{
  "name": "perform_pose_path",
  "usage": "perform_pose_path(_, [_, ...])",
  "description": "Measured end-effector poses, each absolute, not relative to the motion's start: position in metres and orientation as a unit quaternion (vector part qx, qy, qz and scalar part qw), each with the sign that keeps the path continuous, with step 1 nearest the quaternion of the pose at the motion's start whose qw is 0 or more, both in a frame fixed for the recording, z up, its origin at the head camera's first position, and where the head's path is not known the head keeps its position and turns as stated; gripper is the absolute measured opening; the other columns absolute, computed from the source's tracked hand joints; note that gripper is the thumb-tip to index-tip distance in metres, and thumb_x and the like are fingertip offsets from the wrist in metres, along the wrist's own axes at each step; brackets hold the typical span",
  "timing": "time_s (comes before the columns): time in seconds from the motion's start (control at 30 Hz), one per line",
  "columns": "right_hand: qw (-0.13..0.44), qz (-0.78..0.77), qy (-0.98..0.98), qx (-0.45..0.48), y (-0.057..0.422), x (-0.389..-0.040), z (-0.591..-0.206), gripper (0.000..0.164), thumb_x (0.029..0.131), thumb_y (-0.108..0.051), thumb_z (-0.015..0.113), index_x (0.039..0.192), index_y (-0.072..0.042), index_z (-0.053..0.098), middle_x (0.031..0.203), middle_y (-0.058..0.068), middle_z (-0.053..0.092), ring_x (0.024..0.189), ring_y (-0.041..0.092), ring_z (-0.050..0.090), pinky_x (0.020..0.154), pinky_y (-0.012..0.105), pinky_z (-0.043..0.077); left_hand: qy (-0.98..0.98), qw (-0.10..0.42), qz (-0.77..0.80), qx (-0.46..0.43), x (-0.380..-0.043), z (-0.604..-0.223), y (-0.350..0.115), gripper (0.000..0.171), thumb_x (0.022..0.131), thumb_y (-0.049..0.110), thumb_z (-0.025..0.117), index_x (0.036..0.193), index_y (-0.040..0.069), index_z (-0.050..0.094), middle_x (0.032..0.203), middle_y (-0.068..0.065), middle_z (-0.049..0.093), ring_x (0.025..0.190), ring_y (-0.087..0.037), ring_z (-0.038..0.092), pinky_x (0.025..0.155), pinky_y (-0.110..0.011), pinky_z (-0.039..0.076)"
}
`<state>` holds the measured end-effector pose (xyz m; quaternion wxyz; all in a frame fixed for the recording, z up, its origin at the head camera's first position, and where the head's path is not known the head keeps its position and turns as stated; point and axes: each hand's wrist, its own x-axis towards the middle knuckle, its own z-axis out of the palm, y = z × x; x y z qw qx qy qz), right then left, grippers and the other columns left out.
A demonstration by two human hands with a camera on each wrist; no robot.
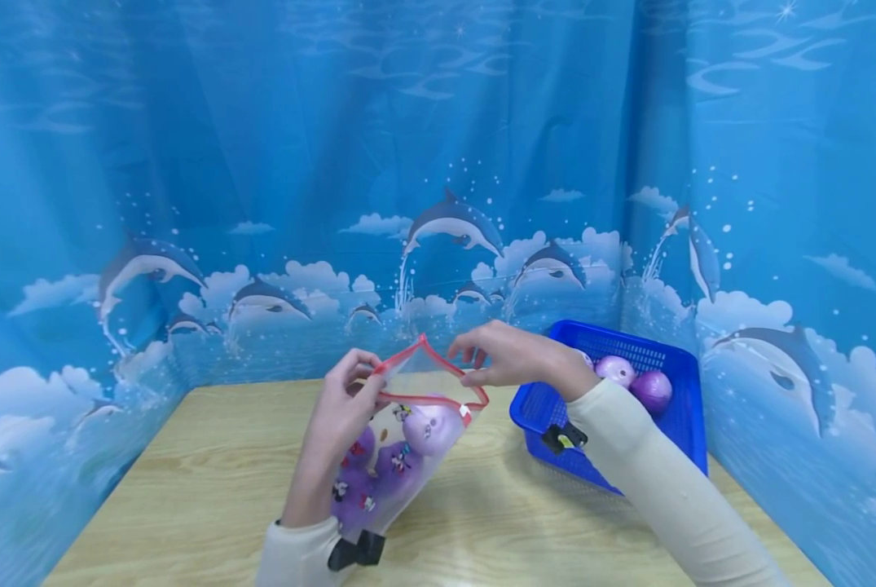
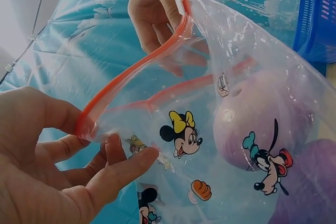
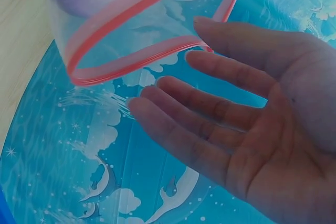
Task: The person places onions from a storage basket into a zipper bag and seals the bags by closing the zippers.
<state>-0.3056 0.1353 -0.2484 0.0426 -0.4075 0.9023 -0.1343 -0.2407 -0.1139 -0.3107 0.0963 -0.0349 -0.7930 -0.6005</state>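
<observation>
A clear zip bag [image 2: 210, 129] with a red-orange zip edge and cartoon prints has its mouth spread apart. Inside it lie several purple balls [image 1: 426, 428]. My left hand [image 1: 345, 408] pinches the left corner of the bag's mouth between thumb and fingers, seen closely in the left wrist view. My right hand [image 1: 507, 355] is by the right side of the mouth, its fingers [image 3: 194, 108] loosely extended and holding nothing. In the right wrist view the thumb comes close to the red edge; whether it touches cannot be told.
A blue plastic basket [image 1: 614, 481] stands on the right of the wooden table [image 1: 210, 465], partly behind the right forearm. It holds a dark purple ball [image 1: 652, 392] and a paler ball [image 1: 616, 371]. A blue curtain with dolphins [image 1: 320, 204] hangs behind the table.
</observation>
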Motion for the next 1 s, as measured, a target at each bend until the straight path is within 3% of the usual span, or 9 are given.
perform_pose_path(0.5, [0.052, -0.141, 0.916, -0.373, 0.156, -0.311, -0.25, 0.034, 0.098, -0.022, 0.07, 0.131, -0.012, 0.068, 0.123, 0.007, 0.073, 0.11, 0.024, 0.07, 0.09, 0.036, 0.063, -0.802, 0.11, -0.585, -0.041, -0.239, -0.308, -0.116, 0.009, 0.103, 0.011, 0.053, 0.11, 0.011, 0.059, 0.115, -0.018, 0.066, 0.09, -0.026, 0.069, 0.07, -0.024, 0.056])
perform_pose_path(0.77, [0.044, -0.133, 0.933, -0.332, 0.188, -0.327, -0.255, 0.034, 0.099, -0.023, 0.069, 0.132, -0.014, 0.067, 0.122, 0.01, 0.072, 0.111, 0.028, 0.069, 0.093, 0.043, 0.062, -0.82, 0.087, -0.562, -0.057, -0.242, -0.312, -0.116, 0.011, 0.102, 0.01, 0.055, 0.111, 0.009, 0.06, 0.11, -0.018, 0.066, 0.084, -0.022, 0.066, 0.069, -0.025, 0.054])
perform_pose_path(1.0, [0.061, -0.133, 0.948, -0.283, 0.222, -0.348, -0.264, 0.035, 0.098, -0.024, 0.069, 0.131, -0.011, 0.067, 0.12, 0.014, 0.072, 0.108, 0.029, 0.071, 0.09, 0.042, 0.064, -0.826, 0.076, -0.553, -0.073, -0.246, -0.318, -0.118, 0.011, 0.101, 0.009, 0.057, 0.11, 0.009, 0.062, 0.112, -0.02, 0.067, 0.084, -0.026, 0.067, 0.073, -0.029, 0.058])
